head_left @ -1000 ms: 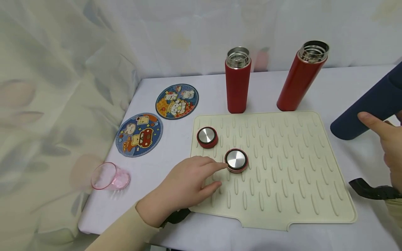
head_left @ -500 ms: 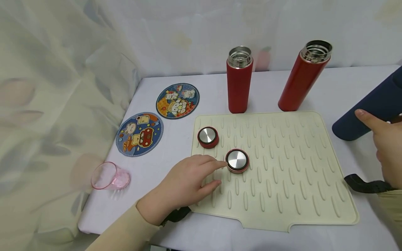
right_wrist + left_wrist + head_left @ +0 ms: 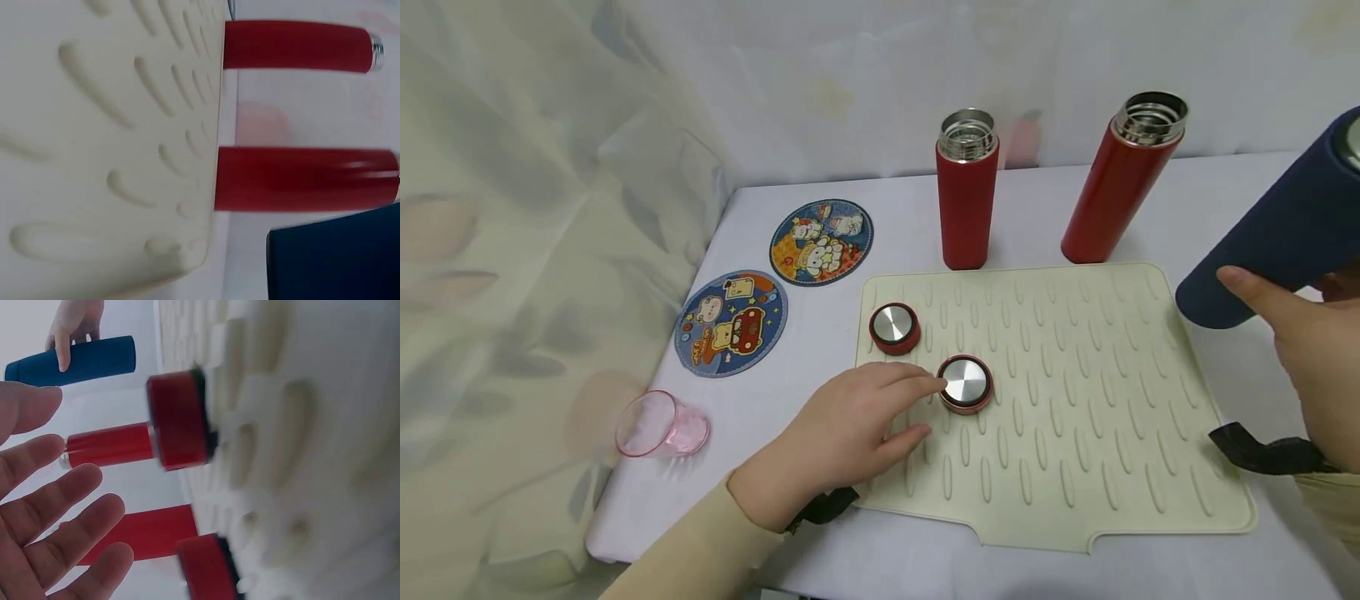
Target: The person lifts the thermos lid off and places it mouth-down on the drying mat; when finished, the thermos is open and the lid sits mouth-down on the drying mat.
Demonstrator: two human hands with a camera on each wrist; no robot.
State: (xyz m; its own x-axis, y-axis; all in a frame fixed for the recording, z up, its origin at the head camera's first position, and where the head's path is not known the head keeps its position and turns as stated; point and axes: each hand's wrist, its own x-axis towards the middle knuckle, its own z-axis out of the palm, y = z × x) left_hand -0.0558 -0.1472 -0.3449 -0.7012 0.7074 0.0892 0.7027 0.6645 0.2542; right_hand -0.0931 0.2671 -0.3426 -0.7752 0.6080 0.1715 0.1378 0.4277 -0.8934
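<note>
My left hand (image 3: 857,421) hovers low over the cream ridged mat (image 3: 1150,492), palm down with loose fingers. Its fingertips overlap the edge of a round red bottle lid (image 3: 965,382) with a brushed silver top. A matching lid (image 3: 894,325) lies just behind it on the mat. In the left wrist view the left fingers (image 3: 69,512) are spread, holding nothing. At the right, my right hand (image 3: 1307,358) grips a navy insulated bottle (image 3: 1270,242), tilted with its base toward the mat's right edge. The far fingers are hidden behind the bottle.
Two red insulated bottles without lids, one (image 3: 967,208) near the middle and one (image 3: 1120,192) to its right, stand behind the mat. Two cartoon coasters (image 3: 822,242) lie at the left. A pink clear cup (image 3: 662,423) is near the table's left edge.
My right hand has brought the navy bottle a little left and up, so its silver top edge now shows. The left fingers have shifted slightly at the lid.
</note>
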